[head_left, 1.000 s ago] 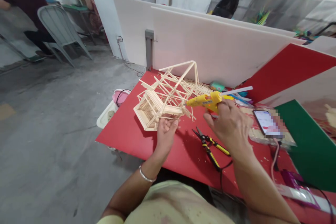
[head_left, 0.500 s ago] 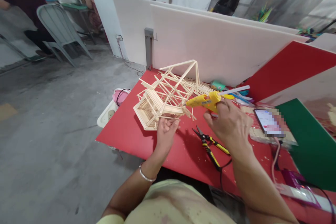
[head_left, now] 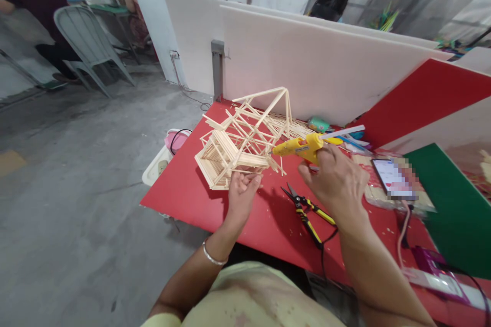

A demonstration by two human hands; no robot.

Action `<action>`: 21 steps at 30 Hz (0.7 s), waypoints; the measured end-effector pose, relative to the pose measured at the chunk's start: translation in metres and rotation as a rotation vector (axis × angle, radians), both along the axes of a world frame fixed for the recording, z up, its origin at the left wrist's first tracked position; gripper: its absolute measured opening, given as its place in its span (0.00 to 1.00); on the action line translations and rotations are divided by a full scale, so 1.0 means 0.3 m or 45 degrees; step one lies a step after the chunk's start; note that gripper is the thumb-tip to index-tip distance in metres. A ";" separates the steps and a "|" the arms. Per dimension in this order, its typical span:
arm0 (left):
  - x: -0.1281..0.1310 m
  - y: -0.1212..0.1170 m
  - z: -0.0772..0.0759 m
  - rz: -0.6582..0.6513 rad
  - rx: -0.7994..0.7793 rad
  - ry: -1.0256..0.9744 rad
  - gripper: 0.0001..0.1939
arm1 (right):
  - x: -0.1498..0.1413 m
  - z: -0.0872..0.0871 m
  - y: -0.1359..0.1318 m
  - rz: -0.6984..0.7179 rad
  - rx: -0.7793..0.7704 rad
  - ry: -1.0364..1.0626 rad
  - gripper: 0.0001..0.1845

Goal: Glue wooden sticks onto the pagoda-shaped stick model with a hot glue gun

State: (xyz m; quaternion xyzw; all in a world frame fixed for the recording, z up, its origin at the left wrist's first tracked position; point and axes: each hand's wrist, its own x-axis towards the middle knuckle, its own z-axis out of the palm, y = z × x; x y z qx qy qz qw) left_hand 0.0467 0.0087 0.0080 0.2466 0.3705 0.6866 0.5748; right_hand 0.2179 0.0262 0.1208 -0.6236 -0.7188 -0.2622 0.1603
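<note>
We have a pale, angular frame of thin wooden sticks (head_left: 224,153) on the red, smooth-topped desk (head_left: 180,196), lying at eleven o'clock from our left hand (head_left: 241,191); that hand's grip is pinched together on the frame's near edge; our right hand's (head_left: 339,176) grip is clamped around a yellow plastic glue gun (head_left: 301,149), its nozzle aimed towards nine o'clock at the frame's right end; whether it touches, we cannot tell; if the glue is hot, a slip of our right wrist could burn the left fingertips, which are near the nozzle; squeezing too hard could crack a slim joint, and tilting the gun could drip glue on the wrong stick; black pliers with yellow-striped handles (head_left: 303,204) lie at six o'clock from the gun, beside a thin black cord (head_left: 322,263) that might snag them if pulled.
</note>
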 end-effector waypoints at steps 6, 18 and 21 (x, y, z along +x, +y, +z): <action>-0.003 -0.002 0.003 -0.005 0.004 0.011 0.20 | -0.005 0.000 -0.001 0.008 -0.015 0.017 0.14; -0.021 -0.003 0.004 0.007 0.032 0.027 0.19 | -0.001 -0.017 0.010 0.012 -0.001 0.022 0.14; -0.031 -0.006 0.002 0.002 0.045 0.047 0.17 | -0.006 -0.023 0.013 0.019 -0.012 0.032 0.15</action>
